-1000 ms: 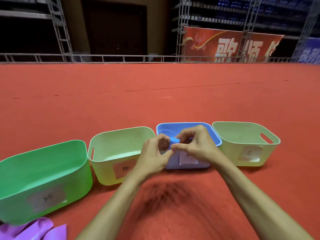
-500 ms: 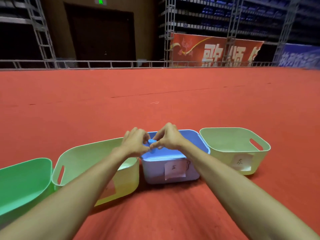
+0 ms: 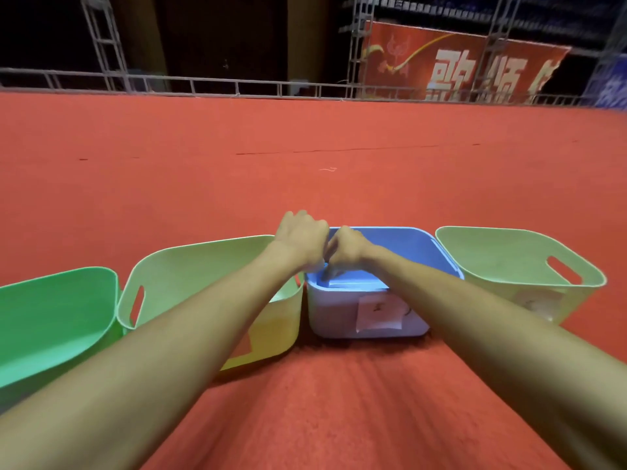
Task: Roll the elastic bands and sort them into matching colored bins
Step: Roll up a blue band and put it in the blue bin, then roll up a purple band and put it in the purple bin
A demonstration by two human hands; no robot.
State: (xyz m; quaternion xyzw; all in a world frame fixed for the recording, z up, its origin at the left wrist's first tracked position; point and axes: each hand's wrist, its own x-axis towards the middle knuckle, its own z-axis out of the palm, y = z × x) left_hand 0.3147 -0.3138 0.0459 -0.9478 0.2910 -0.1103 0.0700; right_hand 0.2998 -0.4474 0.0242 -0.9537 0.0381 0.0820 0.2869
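Fingers of left hand (image 3: 301, 238) and right hand (image 3: 346, 248): curled, pinching a band (image 3: 326, 265), blue, mostly hidden, over the blue bin (image 3: 428, 247), near-left corner. Alongside: green bin (image 3: 51, 317), yellow bin (image 3: 203, 266), pale bin (image 3: 509, 252). Underneath: carpet (image 3: 305, 184).

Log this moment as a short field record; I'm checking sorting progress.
Surface: red carpet
Bins, left to right: green bin, pale bin, blue bin, second pale bin
Left hand: over the blue bin's near left corner, fingers curled on the blue band
Right hand: touching the left hand, pinching the same band
Band visibility: mostly hidden between the hands, not yet released
Bin contents: flat blue material lying inside the blue bin
Label: paper label on its front
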